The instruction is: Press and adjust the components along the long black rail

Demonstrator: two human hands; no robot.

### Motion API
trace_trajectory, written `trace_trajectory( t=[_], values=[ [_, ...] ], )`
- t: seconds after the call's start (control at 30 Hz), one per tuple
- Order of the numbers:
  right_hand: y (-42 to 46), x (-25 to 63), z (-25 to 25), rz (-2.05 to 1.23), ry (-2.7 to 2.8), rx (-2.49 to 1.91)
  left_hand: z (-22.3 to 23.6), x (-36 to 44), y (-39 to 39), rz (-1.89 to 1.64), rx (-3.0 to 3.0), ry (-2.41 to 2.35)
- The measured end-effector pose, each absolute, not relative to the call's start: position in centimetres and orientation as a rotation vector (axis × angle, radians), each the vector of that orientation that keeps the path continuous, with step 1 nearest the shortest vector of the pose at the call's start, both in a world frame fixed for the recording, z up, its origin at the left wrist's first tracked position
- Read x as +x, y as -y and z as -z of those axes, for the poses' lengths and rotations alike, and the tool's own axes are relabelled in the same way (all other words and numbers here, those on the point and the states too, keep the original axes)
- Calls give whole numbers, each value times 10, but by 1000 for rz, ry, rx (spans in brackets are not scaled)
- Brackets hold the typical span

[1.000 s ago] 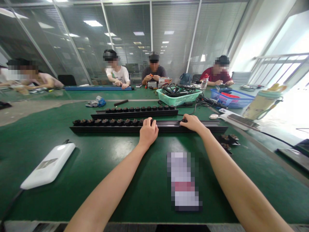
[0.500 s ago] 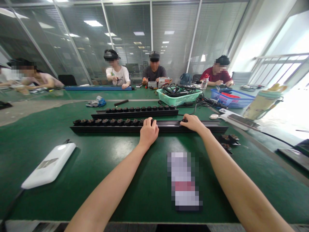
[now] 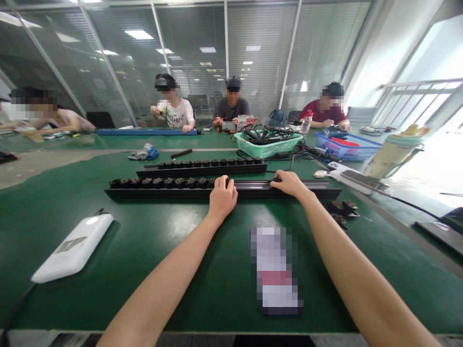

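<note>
A long black channel-shaped rail [image 3: 170, 193] lies across the table in front of me. Several round black parts with brownish tops [image 3: 157, 182] sit side by side in its left half. At the right end of that row, my left hand [image 3: 223, 198] has its fingers closed over a black part [image 3: 228, 181], mostly hidden. Farther right over the bare channel, my right hand [image 3: 290, 184] pinches another black part [image 3: 278, 180] at the rail. Behind lies a second black rail [image 3: 202, 170] with a similar row. More loose black parts [image 3: 338, 207] rest beyond the rail's right end.
A pixelated flat object [image 3: 277, 270] lies between my forearms. At left is a white cabled device [image 3: 74, 248]. Beyond the rails stand a green basket of cables [image 3: 267, 148] and a blue basket [image 3: 349, 153]. A bottle [image 3: 394, 154] stands right. Several people sit opposite.
My hands and the rails stay practically in place. Across the table, the person in the white shirt has raised one hand and moved it to the left.
</note>
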State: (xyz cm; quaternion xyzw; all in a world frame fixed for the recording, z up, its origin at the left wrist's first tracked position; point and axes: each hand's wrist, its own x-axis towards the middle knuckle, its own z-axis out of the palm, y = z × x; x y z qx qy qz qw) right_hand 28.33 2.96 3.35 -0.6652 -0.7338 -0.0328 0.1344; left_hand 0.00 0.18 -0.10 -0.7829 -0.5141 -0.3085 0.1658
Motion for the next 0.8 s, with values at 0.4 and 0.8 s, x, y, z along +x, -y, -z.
trace_trajectory(
  t=[0.4,0.8],
  values=[
    [-28,282,-36,82,2119,-1932,2,0,-2,886,-2214,1455],
    [-28,283,-37,76,2114,-1937,1,-1,-3,885,-2230,1465]
  ],
)
